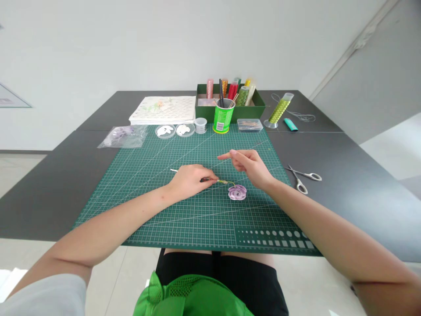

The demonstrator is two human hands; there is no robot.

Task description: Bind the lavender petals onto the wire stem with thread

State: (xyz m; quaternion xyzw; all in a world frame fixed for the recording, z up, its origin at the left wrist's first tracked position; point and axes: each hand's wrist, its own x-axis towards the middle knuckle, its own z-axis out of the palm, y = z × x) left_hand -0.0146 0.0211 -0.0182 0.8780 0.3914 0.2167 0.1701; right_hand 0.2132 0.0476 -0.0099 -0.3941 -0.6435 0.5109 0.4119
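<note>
My left hand (194, 179) rests low over the cutting mat, its fingers pinched on the thin wire stem of a lilac artificial flower (237, 192). The bloom lies to the right of those fingertips, and a short greenish stretch of stem (224, 181) shows between them. A white tip (174, 170) sticks out on the far side of the left hand; I cannot tell if it belongs to the stem. Above and right of the flower is my right hand (248, 163), its index finger stretched leftward and the other fingers curled. Nothing shows in it.
A green cutting mat (158, 210) covers the middle of the dark table (332, 175). Scissors (301, 180) lie open at right. Behind stand a green can (223, 117), a box (204, 115) of thread spools, a green spool (281, 109), dishes (165, 131) and a plastic bag (123, 137).
</note>
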